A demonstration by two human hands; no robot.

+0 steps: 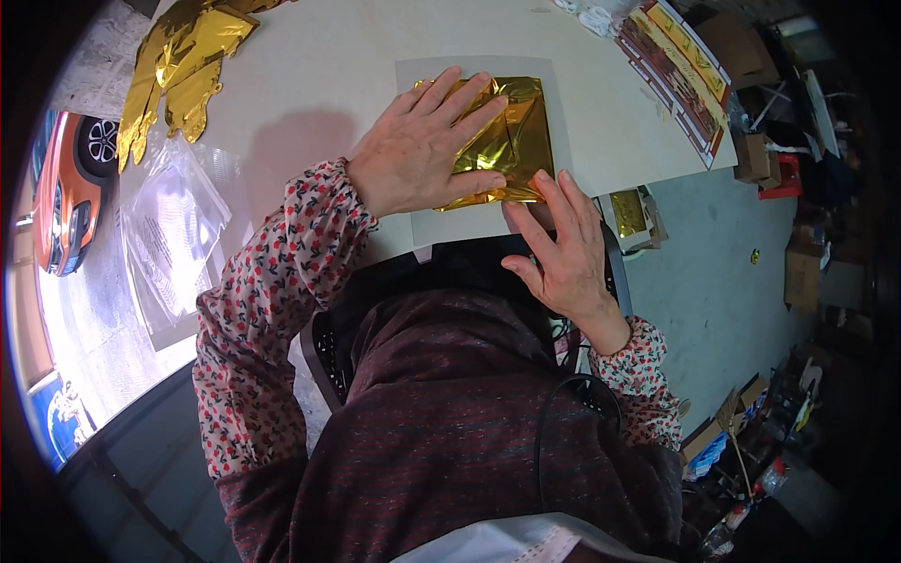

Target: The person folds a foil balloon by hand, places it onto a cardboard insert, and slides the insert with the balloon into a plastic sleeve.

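Note:
A folded sheet of shiny gold foil [521,127], roughly square and creased, lies on a grey rectangular sheet [441,225] at the table's near edge. My left hand [422,150] rests flat across the foil's left part, its fingers spread. At the foil's lower right corner, my right hand [563,249] touches the edge with its fingertips, fingers stretched out and thumb apart. Part of the foil is hidden under the left hand.
Loose gold foil pieces [192,75] hang over the table's far left corner. Clear plastic bags [174,230] lie at the left edge. A printed coloured sheet [671,70] sits at the far right. Below the table's right side is another gold piece [629,214]. Cardboard boxes [754,159] stand beyond.

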